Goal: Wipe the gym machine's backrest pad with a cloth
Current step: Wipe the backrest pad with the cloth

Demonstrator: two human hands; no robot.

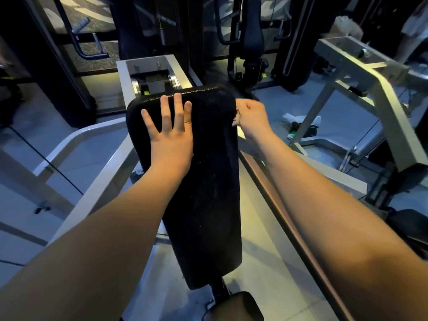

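While left hand (170, 137) lies spread on one backrest pad (203, 193), right hand (251, 117) grip pinching one cloth (236, 120).

Backrest pad (203, 181): lower and middle face bare, open to pass. Upper left face taken by left hand (170, 133), flat, fingers spread. Right upper edge blocked by right hand (251, 117), fist closed on cloth (236, 120). Grey frame bracket (150, 72) close behind pad top. Brown rail (289, 216) just beside pad's right edge. Grey frame bar (76, 140) left; floor gap between bar and pad.
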